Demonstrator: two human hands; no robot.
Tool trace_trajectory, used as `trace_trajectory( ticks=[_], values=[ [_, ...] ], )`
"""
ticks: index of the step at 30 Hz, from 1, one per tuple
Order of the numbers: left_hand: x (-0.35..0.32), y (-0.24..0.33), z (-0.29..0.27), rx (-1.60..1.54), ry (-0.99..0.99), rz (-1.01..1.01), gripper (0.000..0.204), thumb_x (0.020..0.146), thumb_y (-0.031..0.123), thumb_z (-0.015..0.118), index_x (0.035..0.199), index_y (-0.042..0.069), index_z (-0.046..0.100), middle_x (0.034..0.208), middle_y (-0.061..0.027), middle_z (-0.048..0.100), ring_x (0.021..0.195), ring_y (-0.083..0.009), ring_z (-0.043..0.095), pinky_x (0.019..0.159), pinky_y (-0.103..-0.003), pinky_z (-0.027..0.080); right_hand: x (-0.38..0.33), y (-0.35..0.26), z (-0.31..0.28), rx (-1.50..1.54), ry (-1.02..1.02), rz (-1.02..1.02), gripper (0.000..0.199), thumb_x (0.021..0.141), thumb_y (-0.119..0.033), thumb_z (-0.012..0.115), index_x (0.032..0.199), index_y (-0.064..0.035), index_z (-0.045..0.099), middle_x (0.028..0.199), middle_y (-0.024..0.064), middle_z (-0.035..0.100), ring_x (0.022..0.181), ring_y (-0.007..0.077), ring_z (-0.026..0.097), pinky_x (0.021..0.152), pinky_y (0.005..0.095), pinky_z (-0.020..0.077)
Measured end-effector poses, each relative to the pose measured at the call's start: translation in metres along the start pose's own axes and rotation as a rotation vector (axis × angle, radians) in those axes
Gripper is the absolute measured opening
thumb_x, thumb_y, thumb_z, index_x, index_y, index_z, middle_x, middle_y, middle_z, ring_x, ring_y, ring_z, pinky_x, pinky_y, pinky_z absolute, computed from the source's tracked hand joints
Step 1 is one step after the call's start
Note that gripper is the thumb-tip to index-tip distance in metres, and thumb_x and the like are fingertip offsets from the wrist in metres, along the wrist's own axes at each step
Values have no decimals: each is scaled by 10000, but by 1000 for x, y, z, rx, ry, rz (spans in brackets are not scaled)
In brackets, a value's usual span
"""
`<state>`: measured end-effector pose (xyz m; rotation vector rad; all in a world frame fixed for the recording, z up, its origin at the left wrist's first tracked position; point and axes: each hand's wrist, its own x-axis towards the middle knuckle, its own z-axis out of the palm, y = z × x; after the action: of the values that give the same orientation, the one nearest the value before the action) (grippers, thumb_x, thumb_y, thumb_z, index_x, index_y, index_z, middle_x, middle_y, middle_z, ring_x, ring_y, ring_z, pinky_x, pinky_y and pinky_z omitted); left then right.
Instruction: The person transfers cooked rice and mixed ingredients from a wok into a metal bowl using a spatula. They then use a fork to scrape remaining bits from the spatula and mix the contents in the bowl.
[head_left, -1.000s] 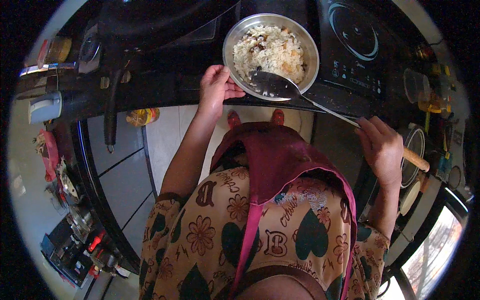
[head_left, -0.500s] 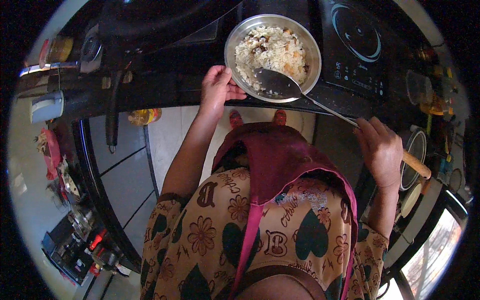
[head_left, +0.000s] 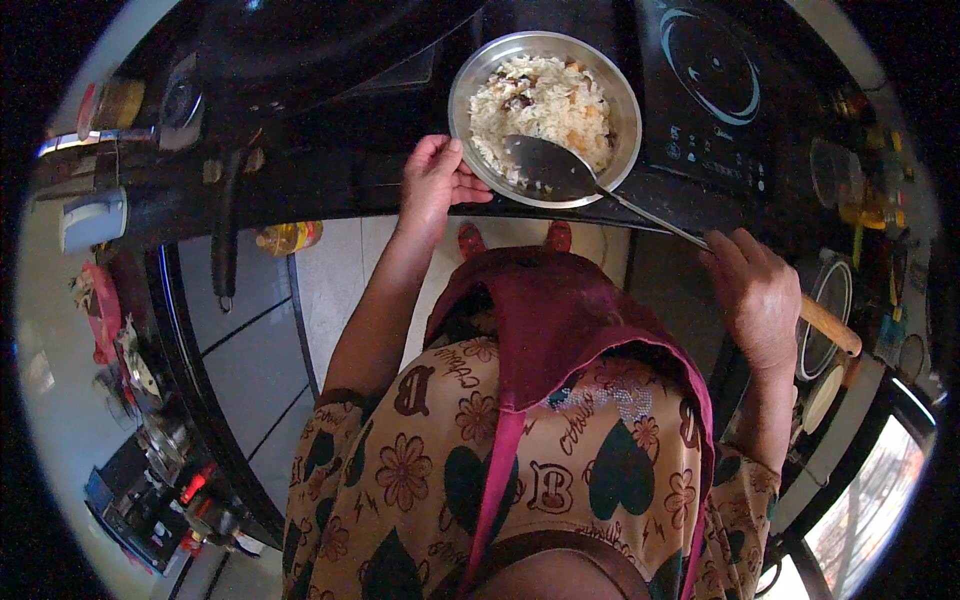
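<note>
A round steel bowl (head_left: 628, 118) stands near the front edge of the black counter. Inside it lies cooked rice (head_left: 540, 100) mixed with orange and dark brown bits. My left hand (head_left: 430, 188) grips the bowl's left side, thumb by the rim and fingers curled below. My right hand (head_left: 755, 295) is closed round the long handle of a metal wok turner (head_left: 552, 170), whose wooden end sticks out past my palm. The turner's dark blade rests at the near side of the rice, with a few grains on it. Its metal shaft crosses the bowl's near right rim.
An induction cooktop (head_left: 715, 90) is set right of the bowl. To the left, a large dark pan's handle (head_left: 228, 230) juts over the counter edge. A bottle of yellow oil (head_left: 290, 237) stands lower down beside the cabinet. Far right, a round strainer (head_left: 828, 315) sits among other kitchenware.
My right hand has shifted slightly left, and the turner has slid a little with it in the rice. My left hand keeps its hold on the bowl.
</note>
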<state>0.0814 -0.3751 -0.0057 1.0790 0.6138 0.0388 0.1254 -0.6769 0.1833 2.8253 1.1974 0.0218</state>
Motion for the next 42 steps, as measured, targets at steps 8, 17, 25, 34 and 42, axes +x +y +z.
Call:
trace_trajectory(
  ticks=[8,17,25,34,42],
  values=[
    [1,-2,-2,-14,5,12,210,957,228,460,1040,36,443,785,-105,586,608,-190,633,510,-335,572,0,-6,4,116,89,22,143,775,-135,641,904,-79,618,748,80,565,629,266,599,529,365,487],
    [-2,0,-1,30,-3,-12,220,959,234,451,1050,34,437,816,-113,586,643,-216,640,557,-363,578,-2,-6,39,240,37,205,127,821,-152,617,915,-68,626,795,114,614,658,319,610,568,397,496],
    [-41,-18,5,59,-166,-182,279,952,284,469,1050,25,432,860,-138,590,708,-250,667,577,-345,578,0,-3,16,147,141,240,145,842,-119,598,982,-83,601,787,108,612,647,290,612,554,379,493],
    [-3,1,-7,69,-54,41,278,939,267,502,1043,18,434,840,-108,566,603,-178,607,496,-321,557,11,1,-5,-2,12,159,142,846,-105,557,984,-72,566,821,115,603,667,305,607,559,392,491],
    [1,-8,-4,23,-58,-3,224,937,224,500,1038,33,437,862,-96,564,594,-168,604,465,-324,556,18,29,18,81,-20,193,135,877,-133,515,992,-78,557,828,162,620,706,347,618,594,434,484]
  ],
)
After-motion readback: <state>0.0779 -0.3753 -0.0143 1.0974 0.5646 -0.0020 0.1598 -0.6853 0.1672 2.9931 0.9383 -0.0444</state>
